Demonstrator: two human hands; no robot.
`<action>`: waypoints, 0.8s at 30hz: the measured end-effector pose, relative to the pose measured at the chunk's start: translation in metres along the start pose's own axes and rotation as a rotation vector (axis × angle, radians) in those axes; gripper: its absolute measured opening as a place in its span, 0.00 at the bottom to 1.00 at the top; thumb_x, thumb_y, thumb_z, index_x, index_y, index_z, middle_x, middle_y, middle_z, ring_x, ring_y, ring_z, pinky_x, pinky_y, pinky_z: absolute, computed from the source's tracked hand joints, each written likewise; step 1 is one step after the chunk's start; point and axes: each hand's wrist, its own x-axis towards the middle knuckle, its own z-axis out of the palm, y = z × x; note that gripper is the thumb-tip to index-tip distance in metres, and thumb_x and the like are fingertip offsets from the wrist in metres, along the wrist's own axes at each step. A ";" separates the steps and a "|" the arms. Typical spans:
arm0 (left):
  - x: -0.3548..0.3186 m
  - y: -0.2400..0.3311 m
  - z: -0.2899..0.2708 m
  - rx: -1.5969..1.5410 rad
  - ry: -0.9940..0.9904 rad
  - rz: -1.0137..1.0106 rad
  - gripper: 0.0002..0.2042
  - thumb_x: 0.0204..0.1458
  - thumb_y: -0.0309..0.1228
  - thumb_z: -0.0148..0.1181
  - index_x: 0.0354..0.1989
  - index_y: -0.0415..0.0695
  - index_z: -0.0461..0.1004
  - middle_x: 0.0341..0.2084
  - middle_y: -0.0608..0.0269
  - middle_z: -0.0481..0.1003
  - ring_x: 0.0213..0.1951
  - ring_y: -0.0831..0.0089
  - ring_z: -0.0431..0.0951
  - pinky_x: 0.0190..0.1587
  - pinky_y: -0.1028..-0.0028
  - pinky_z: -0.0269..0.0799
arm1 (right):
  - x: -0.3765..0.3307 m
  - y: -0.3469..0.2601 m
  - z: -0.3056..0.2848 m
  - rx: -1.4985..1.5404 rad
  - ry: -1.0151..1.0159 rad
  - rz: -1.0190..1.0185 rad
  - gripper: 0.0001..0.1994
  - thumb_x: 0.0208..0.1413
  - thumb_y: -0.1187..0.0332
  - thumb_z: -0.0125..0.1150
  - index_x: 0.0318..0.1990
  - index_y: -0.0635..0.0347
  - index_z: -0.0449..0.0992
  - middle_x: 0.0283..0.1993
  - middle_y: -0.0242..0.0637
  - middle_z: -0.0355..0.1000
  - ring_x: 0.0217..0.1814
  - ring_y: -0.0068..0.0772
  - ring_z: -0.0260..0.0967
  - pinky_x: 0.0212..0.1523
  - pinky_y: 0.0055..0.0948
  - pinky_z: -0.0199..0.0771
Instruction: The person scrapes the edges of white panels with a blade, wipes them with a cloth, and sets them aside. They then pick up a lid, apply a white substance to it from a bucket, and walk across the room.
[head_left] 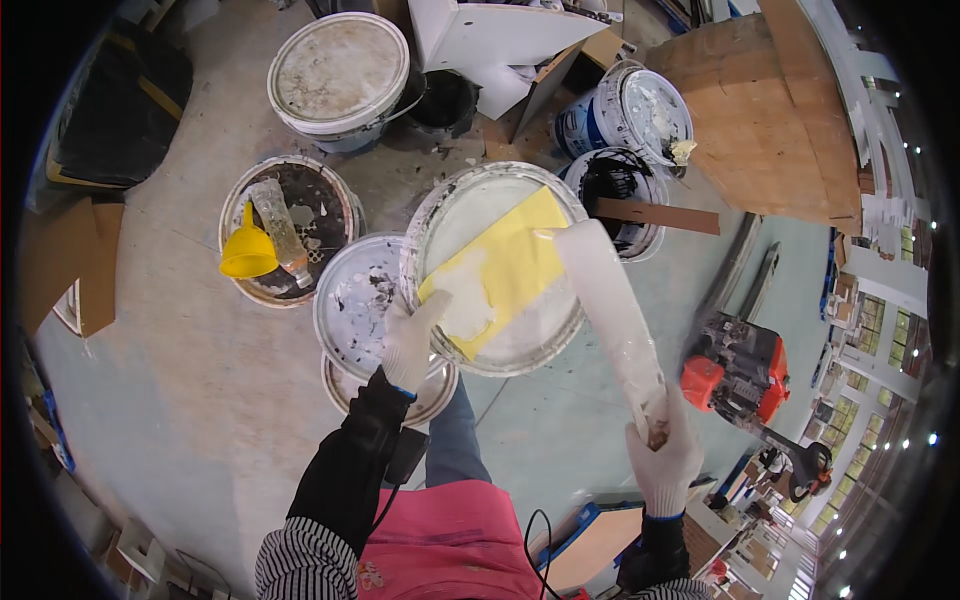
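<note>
A white-gloved right hand [668,455] of mine grips the lower end of a long, flat stirring paddle [615,305] coated in wet white paste. Its broad upper end touches or hangs just over the right end of a yellow sheet [520,240]. That sheet lies aslant on the round white bucket lid [500,350], with white paste smeared over its lower left part. My left hand [410,340], gloved as well, closes at the sheet's left end beside the lid's rim, its thumb on the yellow surface. Its other fingers are partly hidden.
Paint-stained buckets crowd around: a lidded one [340,75], one bearing a yellow funnel [248,250] and plastic bottle [280,225], and a black-smeared open one [625,235] with a brown strip across it. A red-and-black engine machine [740,365] stands right, below a large cardboard box [760,120].
</note>
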 end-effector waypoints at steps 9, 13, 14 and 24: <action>-0.006 0.000 0.008 -0.143 -0.072 -0.106 0.16 0.56 0.21 0.57 0.54 0.35 0.72 0.45 0.58 0.78 0.43 0.72 0.81 0.47 0.72 0.78 | 0.007 -0.003 -0.001 0.433 -0.278 0.212 0.29 0.44 0.73 0.66 0.59 0.58 0.73 0.29 0.27 0.68 0.25 0.25 0.70 0.26 0.29 0.71; -0.004 0.003 0.011 -0.214 -0.113 -0.116 0.17 0.56 0.21 0.57 0.55 0.36 0.72 0.46 0.59 0.78 0.45 0.72 0.80 0.49 0.71 0.77 | -0.006 -0.001 0.006 0.762 -0.415 0.382 0.29 0.46 0.77 0.61 0.60 0.64 0.70 0.25 0.24 0.64 0.23 0.18 0.65 0.22 0.22 0.66; -0.005 0.005 0.011 -0.240 -0.133 -0.122 0.17 0.56 0.21 0.57 0.55 0.36 0.72 0.47 0.60 0.78 0.46 0.73 0.80 0.50 0.71 0.77 | -0.011 -0.001 0.010 0.930 -0.511 0.485 0.29 0.45 0.74 0.62 0.60 0.62 0.70 0.24 0.27 0.63 0.22 0.18 0.62 0.20 0.20 0.61; 0.008 0.029 0.012 -0.066 -0.208 -0.098 0.19 0.60 0.29 0.54 0.58 0.37 0.70 0.51 0.58 0.76 0.51 0.70 0.78 0.55 0.69 0.73 | -0.021 0.005 0.089 2.152 -0.994 0.502 0.40 0.46 0.61 0.68 0.68 0.58 0.56 0.21 0.29 0.59 0.16 0.20 0.54 0.16 0.20 0.54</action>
